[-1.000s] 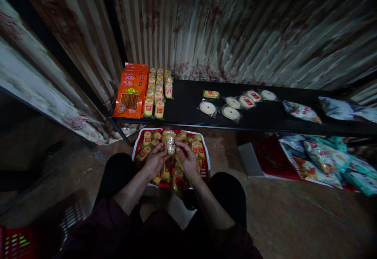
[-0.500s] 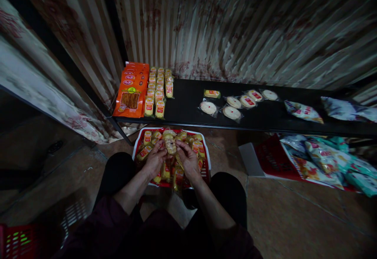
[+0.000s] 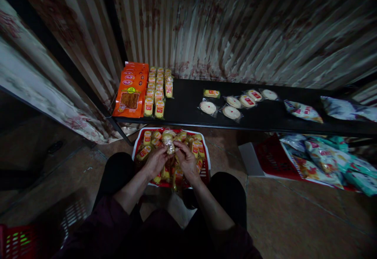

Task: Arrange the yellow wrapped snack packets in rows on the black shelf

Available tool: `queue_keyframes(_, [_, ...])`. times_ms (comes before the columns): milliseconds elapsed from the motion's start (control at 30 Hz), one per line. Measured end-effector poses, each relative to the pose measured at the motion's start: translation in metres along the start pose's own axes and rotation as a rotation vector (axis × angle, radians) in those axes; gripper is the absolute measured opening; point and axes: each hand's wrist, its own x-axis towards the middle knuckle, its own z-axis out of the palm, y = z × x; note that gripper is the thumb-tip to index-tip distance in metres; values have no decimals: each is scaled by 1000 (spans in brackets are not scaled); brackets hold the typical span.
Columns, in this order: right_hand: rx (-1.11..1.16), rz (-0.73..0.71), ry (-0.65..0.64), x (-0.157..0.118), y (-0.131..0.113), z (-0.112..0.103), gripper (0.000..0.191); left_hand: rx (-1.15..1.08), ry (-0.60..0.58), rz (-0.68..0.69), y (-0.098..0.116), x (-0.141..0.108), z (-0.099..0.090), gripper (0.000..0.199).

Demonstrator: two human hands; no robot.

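Observation:
Between my left hand (image 3: pixel 156 160) and my right hand (image 3: pixel 187 160) is a small clear-wrapped snack (image 3: pixel 169 143), pinched by the fingers of both. Both hands are over a red basket with a white rim (image 3: pixel 208 155), which holds many yellow-wrapped snacks (image 3: pixel 144 153) with red labels. On the black shelf (image 3: pixel 185 103) beyond it, similar yellow packs (image 3: pixel 159 109) stand in rows beside orange bags (image 3: pixel 129 94).
Round white wrapped cakes (image 3: pixel 208 107) and one yellow pack (image 3: pixel 211 93) lie mid-shelf; bags (image 3: pixel 303 111) lie further right. Below them a red box (image 3: pixel 271 158) holds more bags. A red crate (image 3: pixel 18 241) is at the lower left. My knees flank the basket.
The wrapped snack has turned slightly in my fingers, and its wrapper now catches more light. My right hand has shifted slightly left; the items on the shelf have not moved.

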Motion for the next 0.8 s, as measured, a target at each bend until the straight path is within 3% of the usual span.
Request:
queue_keyframes(167, [-52,-95,-35,-2,-6,0,23,-8,17,6,-2,1,-1,12])
queue_keyframes(600, [-268,-169,-101,-5,-23,2,24,-30,124,-56,0,2,-1,7])
queue_keyframes(800, [-352,-141,-39,-5,-12,1,27,5,26,33,0,0,0,20])
